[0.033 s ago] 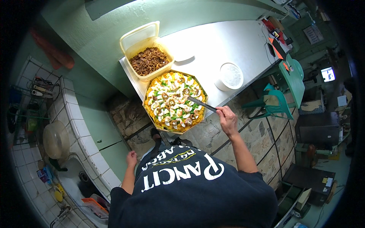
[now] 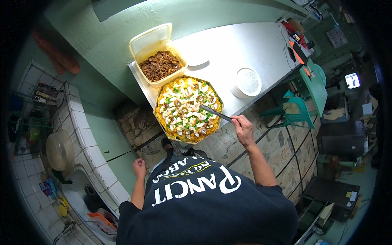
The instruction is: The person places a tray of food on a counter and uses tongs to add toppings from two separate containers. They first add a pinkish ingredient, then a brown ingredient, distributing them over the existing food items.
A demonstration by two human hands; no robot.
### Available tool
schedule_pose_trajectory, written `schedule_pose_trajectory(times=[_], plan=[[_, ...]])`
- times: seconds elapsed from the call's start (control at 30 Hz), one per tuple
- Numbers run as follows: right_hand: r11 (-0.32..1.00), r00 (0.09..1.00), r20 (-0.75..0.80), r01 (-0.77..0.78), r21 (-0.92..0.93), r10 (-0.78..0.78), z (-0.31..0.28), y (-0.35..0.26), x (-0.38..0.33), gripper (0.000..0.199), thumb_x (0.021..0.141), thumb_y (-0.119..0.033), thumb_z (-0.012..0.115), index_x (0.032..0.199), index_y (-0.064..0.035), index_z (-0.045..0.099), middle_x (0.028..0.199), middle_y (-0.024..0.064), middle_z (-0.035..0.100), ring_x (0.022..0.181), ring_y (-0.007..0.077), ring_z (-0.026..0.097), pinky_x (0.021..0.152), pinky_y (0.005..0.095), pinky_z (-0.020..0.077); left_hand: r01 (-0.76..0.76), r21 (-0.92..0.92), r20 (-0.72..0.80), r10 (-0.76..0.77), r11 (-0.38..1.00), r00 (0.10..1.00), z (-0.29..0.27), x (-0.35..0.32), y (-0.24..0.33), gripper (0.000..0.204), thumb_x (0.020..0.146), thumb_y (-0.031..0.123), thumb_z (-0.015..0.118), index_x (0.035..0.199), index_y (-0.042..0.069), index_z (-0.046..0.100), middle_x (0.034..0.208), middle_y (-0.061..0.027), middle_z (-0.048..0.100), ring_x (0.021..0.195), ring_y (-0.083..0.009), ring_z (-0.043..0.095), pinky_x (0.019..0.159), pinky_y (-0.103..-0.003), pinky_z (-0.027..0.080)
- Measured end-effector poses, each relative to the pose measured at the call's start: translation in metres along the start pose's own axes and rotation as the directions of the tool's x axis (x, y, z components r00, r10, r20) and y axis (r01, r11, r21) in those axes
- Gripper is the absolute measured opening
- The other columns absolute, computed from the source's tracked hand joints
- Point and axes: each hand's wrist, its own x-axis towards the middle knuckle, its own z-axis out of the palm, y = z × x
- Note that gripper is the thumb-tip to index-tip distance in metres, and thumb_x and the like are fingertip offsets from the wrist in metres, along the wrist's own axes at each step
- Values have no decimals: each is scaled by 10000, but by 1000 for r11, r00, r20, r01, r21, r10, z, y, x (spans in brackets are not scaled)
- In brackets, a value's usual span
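Note:
My right hand [image 2: 244, 130] is closed around the handle of black tongs [image 2: 216, 112]. The tips of the tongs rest at the toppings near the middle of a noodle dish [image 2: 181, 126]. This dish lies in an eight-sided tray [image 2: 160, 124] and is covered with yellow-orange noodles, egg pieces, shrimp, chopped greens and brown rings. My left hand [image 2: 139, 167] hangs low at my left side, its fingers curled and no object visible in them. Behind the tray, a square plastic tub [image 2: 175, 75] with its lid raised holds brown cooked pieces [image 2: 160, 66].
On the white table [image 2: 232, 45] stands a round white-lidded tub [image 2: 248, 81]. A green plastic chair [image 2: 300, 110] is to the right. Along the left runs a tiled counter [image 2: 87, 141] with a sink [image 2: 81, 196] and a translucent basin [image 2: 60, 150]. A green wall borders the table's far side.
The tongs have shifted slightly left and down over the dish, with the right hand turning a little. My left hand has moved slightly up and left.

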Motion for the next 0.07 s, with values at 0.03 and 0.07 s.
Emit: schedule_pose_trajectory(times=[0.03, 0.07], plan=[[995, 996, 66, -65, 78, 60, 5, 2, 0, 210, 917, -219, 608, 1022, -52, 680, 937, 125, 671, 823, 262, 665, 711, 384, 505, -3, 11, -166, 5, 1000, 986, -4, 12, 21, 220, 843, 199, 687, 1028, 83, 659, 970, -102, 629, 755, -238, 576, 736, -355, 486], [980, 984, 137, -134, 151, 113, 11, 5, 0, 236, 925, -240, 607, 1052, -55, 682, 955, 124, 682, 840, 237, 673, 720, 375, 508, -137, -59, -222, 121, 989, 968, -11, 25, 44, 289, 822, 248, 726, 1045, 80, 651, 988, -95, 631, 839, -225, 606, 761, -349, 496]])
